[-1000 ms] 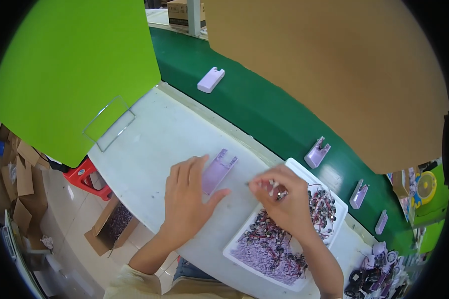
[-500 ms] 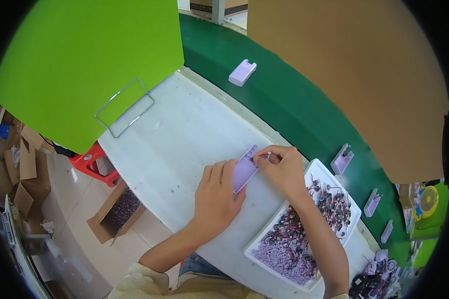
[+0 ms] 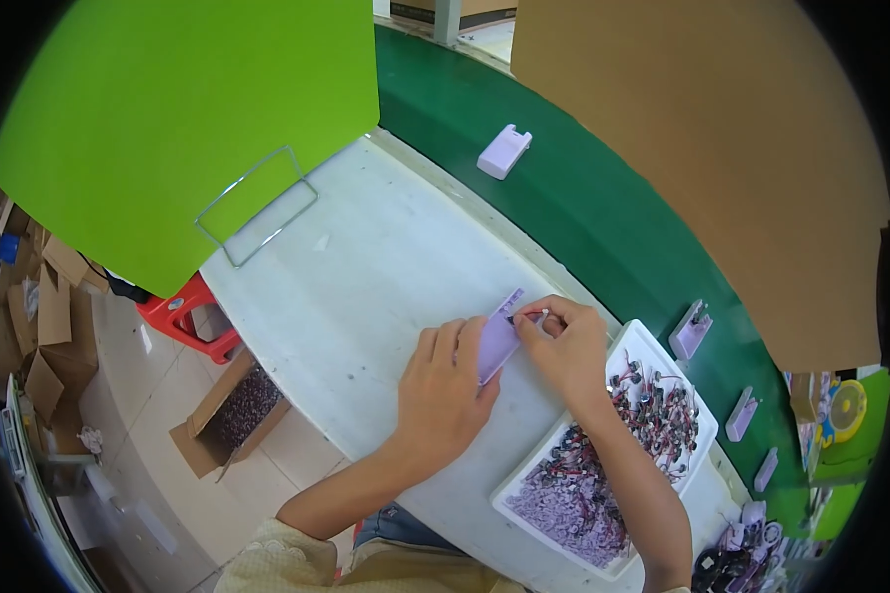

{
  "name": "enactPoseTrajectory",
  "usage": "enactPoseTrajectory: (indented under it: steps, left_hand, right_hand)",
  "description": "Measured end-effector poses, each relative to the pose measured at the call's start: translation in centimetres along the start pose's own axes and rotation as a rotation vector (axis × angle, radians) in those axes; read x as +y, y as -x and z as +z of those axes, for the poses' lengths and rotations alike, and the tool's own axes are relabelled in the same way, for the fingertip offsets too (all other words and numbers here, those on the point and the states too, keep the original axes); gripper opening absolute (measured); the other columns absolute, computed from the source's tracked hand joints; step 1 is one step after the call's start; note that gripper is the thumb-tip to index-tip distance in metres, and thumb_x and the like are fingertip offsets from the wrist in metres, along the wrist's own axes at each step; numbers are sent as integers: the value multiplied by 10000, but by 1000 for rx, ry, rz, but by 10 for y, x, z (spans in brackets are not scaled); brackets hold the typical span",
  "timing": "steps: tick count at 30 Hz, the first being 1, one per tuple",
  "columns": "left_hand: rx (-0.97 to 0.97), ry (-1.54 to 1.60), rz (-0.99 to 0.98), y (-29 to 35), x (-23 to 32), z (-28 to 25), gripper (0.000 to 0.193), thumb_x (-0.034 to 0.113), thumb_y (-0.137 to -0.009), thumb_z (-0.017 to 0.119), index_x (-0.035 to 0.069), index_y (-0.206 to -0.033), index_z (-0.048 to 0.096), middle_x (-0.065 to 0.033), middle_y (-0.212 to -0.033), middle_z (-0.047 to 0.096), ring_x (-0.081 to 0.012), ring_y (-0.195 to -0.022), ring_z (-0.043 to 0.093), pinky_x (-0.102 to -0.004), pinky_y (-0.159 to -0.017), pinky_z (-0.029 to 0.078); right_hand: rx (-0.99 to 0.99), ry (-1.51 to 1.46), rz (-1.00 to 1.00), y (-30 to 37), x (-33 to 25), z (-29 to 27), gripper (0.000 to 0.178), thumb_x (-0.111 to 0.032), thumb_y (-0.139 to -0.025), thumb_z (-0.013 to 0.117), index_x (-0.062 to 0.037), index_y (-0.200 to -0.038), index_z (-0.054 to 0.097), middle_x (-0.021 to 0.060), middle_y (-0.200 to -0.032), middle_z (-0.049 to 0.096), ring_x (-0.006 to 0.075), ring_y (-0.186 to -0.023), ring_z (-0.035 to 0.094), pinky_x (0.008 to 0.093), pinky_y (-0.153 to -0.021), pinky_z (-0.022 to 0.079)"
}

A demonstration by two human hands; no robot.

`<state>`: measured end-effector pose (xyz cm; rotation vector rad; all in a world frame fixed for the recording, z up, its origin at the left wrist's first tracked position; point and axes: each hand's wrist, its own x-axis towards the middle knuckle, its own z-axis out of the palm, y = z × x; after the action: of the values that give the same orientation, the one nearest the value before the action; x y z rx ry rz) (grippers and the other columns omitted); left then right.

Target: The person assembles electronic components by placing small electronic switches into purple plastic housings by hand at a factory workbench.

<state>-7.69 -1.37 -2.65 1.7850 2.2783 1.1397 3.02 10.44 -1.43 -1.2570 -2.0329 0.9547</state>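
A shallow lilac plastic housing [image 3: 497, 344] is tilted up above the white table, gripped along its near left side by my left hand [image 3: 443, 390]. My right hand [image 3: 569, 346] has thumb and forefinger pinched at the housing's upper right end. Between those fingertips is a small dark part with a red wire [image 3: 536, 313] and a pale end; the fingers partly hide it. Beneath my right forearm, a white tray [image 3: 504, 504] holds many small wired components [image 3: 658, 410] and a heap of small lilac pieces [image 3: 564, 514].
Several lilac housings, one of them [image 3: 504, 152] at the far end, lie on the green belt [image 3: 603, 222]. A wire stand [image 3: 257, 208] rests at the table's left edge by a green panel [image 3: 188, 119]. A red stool [image 3: 193, 316] and an open carton [image 3: 203, 440] stand on the floor.
The view has shifted slightly, so most things appear a little farther right. My left hand keeps hold of the housing, and my right fingers remain pinched at its upper end.
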Motion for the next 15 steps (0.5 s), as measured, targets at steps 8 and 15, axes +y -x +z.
enactPoseTrajectory:
  steps: [8, 15]
  left_hand:
    - [-1, 0, 2, -5, -1, -5, 555, 98, -728, 755, 23, -1229, 528, -119, -1127, 564, -314, -1008, 544, -383, -814, 503]
    - [-17, 11, -18, -8, -2, -11, 552, 99, -734, 750, 12, -1231, 527, -122, -1126, 565, -311, -1007, 548, -377, -823, 503]
  right_hand:
    - [3, 26, 5, -1, -7, 2, 87, -114, -751, 694, -45, -802, 703, 6, -472, 326, 114, -439, 300, 308, -461, 285]
    - [11, 60, -7, -2, -14, 5, 87, -113, -757, 701, -36, -791, 678, 21, -486, 356, 125, -445, 328, 318, -464, 297]
